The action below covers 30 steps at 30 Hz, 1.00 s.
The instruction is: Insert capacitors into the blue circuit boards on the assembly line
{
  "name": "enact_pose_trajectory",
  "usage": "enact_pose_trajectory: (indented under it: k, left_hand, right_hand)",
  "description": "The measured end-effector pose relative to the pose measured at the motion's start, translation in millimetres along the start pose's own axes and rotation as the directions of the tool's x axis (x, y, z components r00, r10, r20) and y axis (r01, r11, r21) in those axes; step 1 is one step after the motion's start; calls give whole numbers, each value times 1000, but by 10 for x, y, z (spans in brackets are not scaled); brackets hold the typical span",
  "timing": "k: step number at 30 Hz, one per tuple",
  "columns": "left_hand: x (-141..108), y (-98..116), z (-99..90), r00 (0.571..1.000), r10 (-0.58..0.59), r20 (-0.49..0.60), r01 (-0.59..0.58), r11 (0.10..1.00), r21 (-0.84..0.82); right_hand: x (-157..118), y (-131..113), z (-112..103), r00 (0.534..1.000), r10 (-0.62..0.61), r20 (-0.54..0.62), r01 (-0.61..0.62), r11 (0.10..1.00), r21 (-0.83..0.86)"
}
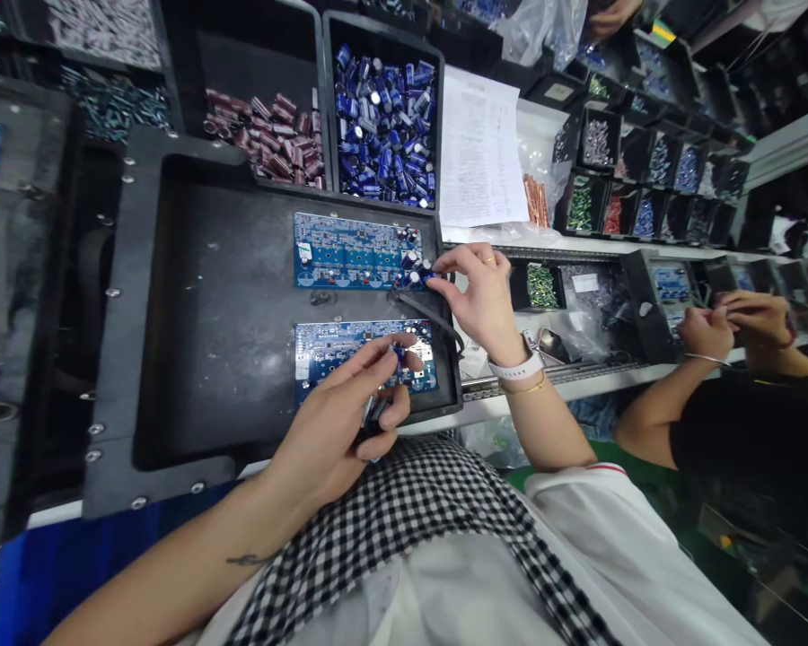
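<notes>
Two blue circuit boards lie one behind the other in a black tray (222, 359). At the right end of the far circuit board (350, 251), my right hand (475, 292) pinches a dark blue capacitor (429, 277) beside other upright capacitors (409, 262). My left hand (350, 404) hovers over the near circuit board (323, 341) and hides part of it. Its fingers are curled around several loose capacitors (375, 413), with one blue capacitor (398, 353) near the thumb and fingertips.
Behind the tray stand a bin of blue capacitors (385, 126) and a bin of brown capacitors (283, 139). A printed sheet (479, 148) lies right of them. Small parts bins (623, 215) line the back right. A co-worker's hands (731, 323) are at the far right.
</notes>
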State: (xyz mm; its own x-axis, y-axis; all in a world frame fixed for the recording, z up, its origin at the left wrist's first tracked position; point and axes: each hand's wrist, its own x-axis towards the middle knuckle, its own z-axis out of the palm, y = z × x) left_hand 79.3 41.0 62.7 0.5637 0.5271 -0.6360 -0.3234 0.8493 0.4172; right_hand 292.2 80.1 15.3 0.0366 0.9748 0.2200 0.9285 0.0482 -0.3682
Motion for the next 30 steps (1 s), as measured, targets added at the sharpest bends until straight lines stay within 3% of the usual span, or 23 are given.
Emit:
enact_pose_trajectory:
  k: [3, 7, 12, 17, 21, 23, 27, 30]
  left_hand:
    - [6, 26, -41, 1000, 1, 28, -1, 1000, 2]
    - [23, 58, -47, 1000, -20, -11, 20, 1000, 5]
    - [18, 46, -34, 999, 0, -35, 0, 1000, -1]
    - [7, 7, -57, 999, -28, -27, 26, 997, -66]
    - [-45, -66, -41, 991, -130, -9, 129, 988, -91]
    - [-88, -137, -26, 972, -233, -4, 231, 967, -112]
    - [-157, -316, -38, 887, -458, 64, 462, 874, -150]
    - [-184, -415, -90, 864, -490, 112, 502, 858, -114]
  right_hand:
    - [4, 5, 16, 1000, -7, -14, 8, 1000, 14]
    - [-15, -40, 30, 995, -89, -47, 82, 989, -125]
    - [48, -5, 47, 981, -196, 10, 194, 963, -188]
    - [-42, -163, -230, 968, -244, 65, 248, 967, -65]
    - [-470, -563, -627, 914, -335, 229, 287, 933, 219]
    - [-685, -656, -692, 919, -304, 249, 233, 932, 279]
    - [-916, -505, -476, 961, -129, 245, 74, 972, 223]
    - [-931, -361, -277, 958, -104, 268, 52, 979, 197]
